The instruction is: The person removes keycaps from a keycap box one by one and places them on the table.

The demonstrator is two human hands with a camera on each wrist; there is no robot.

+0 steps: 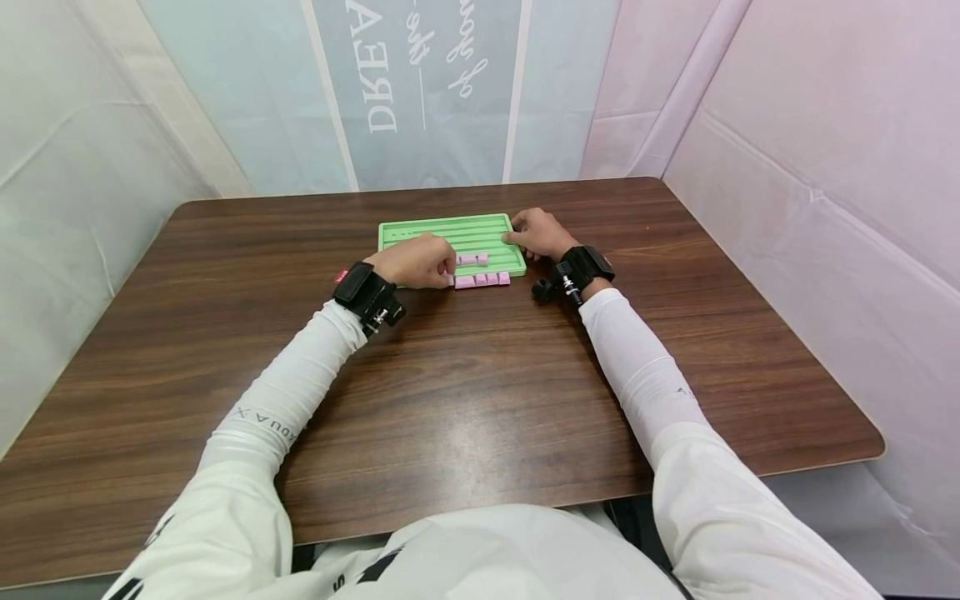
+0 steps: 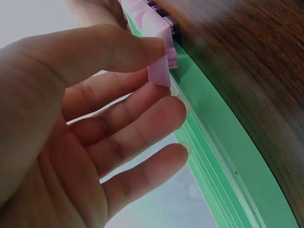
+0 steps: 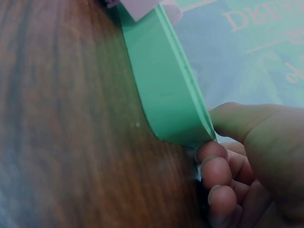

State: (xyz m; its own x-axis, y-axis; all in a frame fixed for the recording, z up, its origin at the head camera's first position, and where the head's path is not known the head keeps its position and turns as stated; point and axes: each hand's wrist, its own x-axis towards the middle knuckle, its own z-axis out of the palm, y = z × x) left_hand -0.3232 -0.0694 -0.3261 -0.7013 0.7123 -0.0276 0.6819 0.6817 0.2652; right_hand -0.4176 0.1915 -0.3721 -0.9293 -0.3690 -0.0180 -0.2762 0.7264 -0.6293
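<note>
A green ridged tray (image 1: 450, 225) lies on the table, its front side wall (image 3: 159, 76) facing the body. My left hand (image 1: 420, 260) is over the tray's front left part and pinches a pink keycap (image 2: 159, 72) between thumb and index finger, beside the front wall. The other left fingers are loosely bent. A row of pink keycaps (image 1: 482, 280) runs along the tray's front edge, and a few more pink keycaps (image 1: 472, 259) sit on a ridge inside. My right hand (image 1: 543, 233) grips the tray's right end, thumb on top, fingers at the outer side.
The brown wooden table (image 1: 480, 375) extends all around the tray. A printed fabric sheet (image 1: 435, 92) hangs behind it, with pale fabric walls (image 1: 840, 167) at both sides. Black wrist cameras (image 1: 367, 293) are strapped to both wrists.
</note>
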